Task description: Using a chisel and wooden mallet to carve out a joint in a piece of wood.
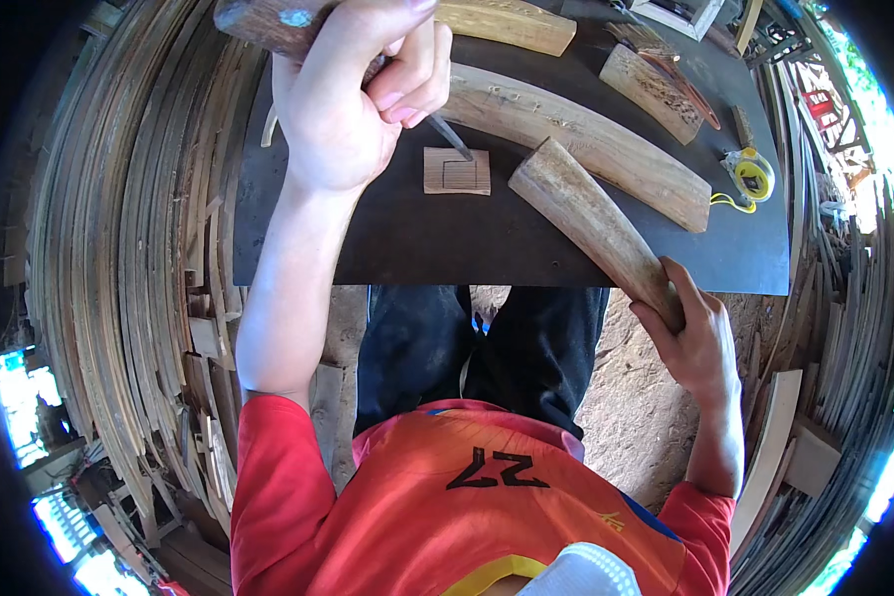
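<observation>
My left hand [343,109] is closed around a chisel [450,137], whose thick wooden handle shows above the fist. The chisel's metal blade slants down to the upper right corner of a small wood block [459,183]. Dark pencil-like lines form a rectangle on the block, which lies flat on the dark table [417,243]. In my right hand [700,343] is one end of a thick wooden club [596,214]. Its broad end points at the block from the right, apart from both block and chisel.
Behind the club lies a long curved plank [586,139]. Further back are another board [517,25] and a rough wood piece [651,94]. A yellow tape measure [753,177] sits by the table's right edge. Stacked wood strips [119,228] stand on both sides.
</observation>
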`<state>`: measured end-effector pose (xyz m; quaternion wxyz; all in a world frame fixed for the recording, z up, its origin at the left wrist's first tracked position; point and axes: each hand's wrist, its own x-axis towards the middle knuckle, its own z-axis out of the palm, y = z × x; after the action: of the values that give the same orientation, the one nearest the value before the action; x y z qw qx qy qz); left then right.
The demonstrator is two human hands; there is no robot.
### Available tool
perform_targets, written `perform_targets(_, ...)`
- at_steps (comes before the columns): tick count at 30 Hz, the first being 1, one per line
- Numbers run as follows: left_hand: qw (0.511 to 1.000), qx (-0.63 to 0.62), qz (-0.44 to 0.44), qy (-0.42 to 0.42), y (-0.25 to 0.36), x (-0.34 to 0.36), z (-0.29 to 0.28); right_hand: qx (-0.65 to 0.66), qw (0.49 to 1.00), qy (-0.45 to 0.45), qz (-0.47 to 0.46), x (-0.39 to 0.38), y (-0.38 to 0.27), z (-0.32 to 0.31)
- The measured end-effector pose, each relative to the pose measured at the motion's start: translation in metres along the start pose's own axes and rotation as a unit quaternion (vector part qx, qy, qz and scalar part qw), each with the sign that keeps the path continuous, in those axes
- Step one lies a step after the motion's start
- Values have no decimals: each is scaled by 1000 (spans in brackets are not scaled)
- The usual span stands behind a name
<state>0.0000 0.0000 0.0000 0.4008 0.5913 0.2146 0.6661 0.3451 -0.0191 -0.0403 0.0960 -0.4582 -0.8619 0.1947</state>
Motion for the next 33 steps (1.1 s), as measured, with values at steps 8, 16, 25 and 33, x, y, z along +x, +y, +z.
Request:
perform_targets(8,1000,5,-23,16,-1,3,12,13,1000,5,1,-1,1,1)
perform_targets(16,1000,-4,-12,-15,-21,14,20,78,995,62,21,-1,-2,-33)
perform_targets(25,989,148,-24,-19,-24,17,41,132,939,300,-102,20,-47,-101)
perform_targets(33,987,161,-19,-12,-23,22,50,82,958,257,-95,5,-80,-154)
